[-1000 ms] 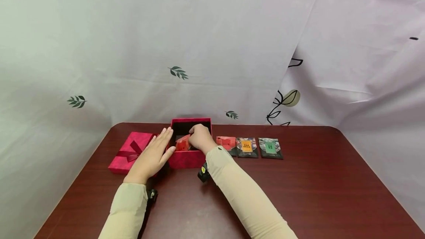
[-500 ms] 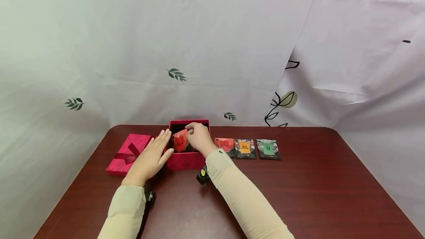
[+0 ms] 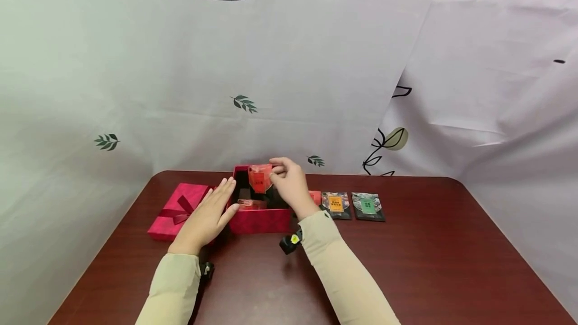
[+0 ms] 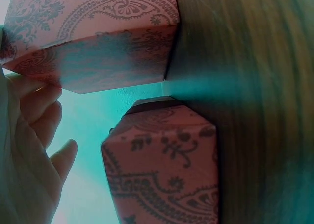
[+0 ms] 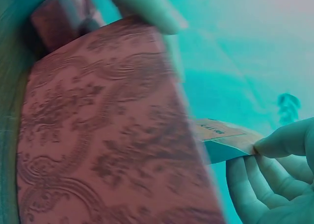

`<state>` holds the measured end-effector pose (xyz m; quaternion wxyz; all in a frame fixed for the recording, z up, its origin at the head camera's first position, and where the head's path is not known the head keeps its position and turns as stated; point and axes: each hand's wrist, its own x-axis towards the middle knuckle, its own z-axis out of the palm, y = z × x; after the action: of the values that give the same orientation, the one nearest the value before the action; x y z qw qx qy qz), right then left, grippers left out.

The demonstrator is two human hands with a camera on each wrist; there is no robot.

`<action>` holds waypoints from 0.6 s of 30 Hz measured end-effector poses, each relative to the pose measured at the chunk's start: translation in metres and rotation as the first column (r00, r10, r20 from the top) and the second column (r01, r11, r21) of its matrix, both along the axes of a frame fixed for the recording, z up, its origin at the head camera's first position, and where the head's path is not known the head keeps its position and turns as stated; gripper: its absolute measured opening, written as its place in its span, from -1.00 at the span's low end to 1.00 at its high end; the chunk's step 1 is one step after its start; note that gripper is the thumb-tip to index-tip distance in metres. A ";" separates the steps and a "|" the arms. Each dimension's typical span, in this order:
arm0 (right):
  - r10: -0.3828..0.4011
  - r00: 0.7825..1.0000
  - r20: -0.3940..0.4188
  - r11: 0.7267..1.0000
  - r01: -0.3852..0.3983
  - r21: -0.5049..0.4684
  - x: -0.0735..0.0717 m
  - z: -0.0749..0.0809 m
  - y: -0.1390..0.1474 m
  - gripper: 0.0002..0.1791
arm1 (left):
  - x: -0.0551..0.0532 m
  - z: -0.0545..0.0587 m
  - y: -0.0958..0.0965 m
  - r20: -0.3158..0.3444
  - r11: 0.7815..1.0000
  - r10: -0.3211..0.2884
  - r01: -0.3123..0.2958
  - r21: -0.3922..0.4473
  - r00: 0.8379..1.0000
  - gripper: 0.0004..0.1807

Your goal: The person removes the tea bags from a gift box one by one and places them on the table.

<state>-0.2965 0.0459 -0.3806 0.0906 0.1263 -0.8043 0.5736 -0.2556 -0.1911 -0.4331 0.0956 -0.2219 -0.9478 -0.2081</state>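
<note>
A red patterned gift box (image 3: 259, 221) stands uncovered near the back of the table. My right hand (image 3: 291, 184) pinches the edge of a red-and-black sachet (image 3: 259, 178) between thumb and fingers, holding it up over the box opening. In the right wrist view the box wall (image 5: 108, 131) hides part of that sachet (image 5: 223, 134). Another red sachet (image 3: 250, 205) lies inside the box by its front wall. My left hand (image 3: 205, 219), fingers straight, touches the box's left side. In the left wrist view its fingertips meet the box (image 4: 113, 62).
Left of the box lies its red lid (image 3: 169, 217) with a ribbon bow, partly behind my left hand. To the right, a red sachet (image 3: 314, 196) is half covered by my right hand, beside orange-labelled (image 3: 336, 204) and green-labelled (image 3: 368, 206) sachets. A printed curtain (image 3: 289, 74) hangs behind.
My right hand has risen and shifted right, lifting the red sachet from inside the box to above its opening. The left hand has stayed against the box.
</note>
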 end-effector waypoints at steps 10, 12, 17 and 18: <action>-0.020 0.992 0.127 0.916 0.069 -0.396 0.018 0.011 0.049 -0.70 | 0.000 -0.001 -0.002 0.002 1.000 0.006 -0.006 -0.008 1.000 -0.24; -0.012 0.990 0.143 0.875 0.080 -0.478 0.021 0.013 0.060 -0.69 | -0.001 -0.001 -0.003 -0.003 1.000 0.005 -0.005 -0.008 1.000 -0.24; -0.026 0.985 0.172 0.816 0.121 -0.566 0.029 0.017 0.092 -0.70 | 0.000 -0.001 -0.002 0.002 1.000 0.004 -0.004 -0.007 1.000 -0.23; -0.037 0.984 0.174 0.811 0.131 -0.570 0.031 0.017 0.099 -0.71 | 0.001 -0.001 -0.001 0.005 1.000 0.005 -0.005 -0.007 1.000 -0.23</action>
<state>-0.2658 0.1449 -0.3632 0.0876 0.0123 -0.6008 0.7945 -0.2550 -0.1926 -0.4344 0.0932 -0.2195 -0.9492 -0.2051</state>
